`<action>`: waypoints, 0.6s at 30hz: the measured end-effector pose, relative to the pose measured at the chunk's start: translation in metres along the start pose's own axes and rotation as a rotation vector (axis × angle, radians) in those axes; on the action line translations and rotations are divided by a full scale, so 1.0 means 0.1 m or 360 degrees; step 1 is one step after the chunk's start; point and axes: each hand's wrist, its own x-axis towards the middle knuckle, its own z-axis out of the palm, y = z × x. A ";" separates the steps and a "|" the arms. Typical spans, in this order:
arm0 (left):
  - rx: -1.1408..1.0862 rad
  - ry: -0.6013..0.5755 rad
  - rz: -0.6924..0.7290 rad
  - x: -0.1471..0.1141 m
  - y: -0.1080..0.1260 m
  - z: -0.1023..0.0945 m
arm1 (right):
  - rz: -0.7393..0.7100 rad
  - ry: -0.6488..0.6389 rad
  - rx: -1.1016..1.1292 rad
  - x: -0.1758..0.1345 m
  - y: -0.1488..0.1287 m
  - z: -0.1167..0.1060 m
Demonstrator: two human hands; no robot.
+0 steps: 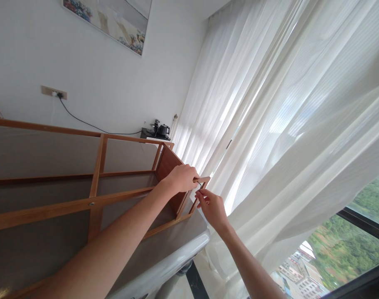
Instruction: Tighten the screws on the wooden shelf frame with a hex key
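A brown wooden frame [46,212] with crossbars lies over a grey surface, stretching from the left edge of the head view to the middle. My left hand [182,177] is closed round the top of its right end, beside a solid wooden panel [168,162]. Close by, my right hand [212,206] pinches a thin, dark, bent hex key [199,185] between thumb and fingertips. The hex key's upper end meets the frame's corner near my left fingertips; whether it sits in a bolt is too small to tell. A metal bolt [91,204] shows on the middle crossbar.
White curtains [270,124] hang close on the right, before a window [348,236]. Under the frame, the support's pale rounded edge [177,253] protrudes. A black kettle [163,130] stands at the back, with a cord [92,125] running to a wall socket [49,91].
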 end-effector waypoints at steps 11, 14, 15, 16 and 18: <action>0.0013 0.0016 0.0027 0.00 -0.01 0.01 | -0.0093 0.0156 -0.0131 -0.05 0.12 -0.02; 0.0009 0.0000 0.0018 0.00 0.00 -0.01 | -0.0082 0.0143 -0.0143 -0.07 0.13 0.01; 0.0008 -0.0004 0.0013 0.00 0.00 -0.02 | -0.0071 0.0137 -0.0135 -0.07 0.14 0.02; 0.0008 -0.0007 0.0011 -0.01 0.00 -0.02 | -0.0060 0.0136 -0.0125 -0.08 0.14 0.02; 0.0008 -0.0010 0.0013 -0.01 0.00 -0.03 | -0.0050 0.0154 -0.0114 -0.09 0.15 0.02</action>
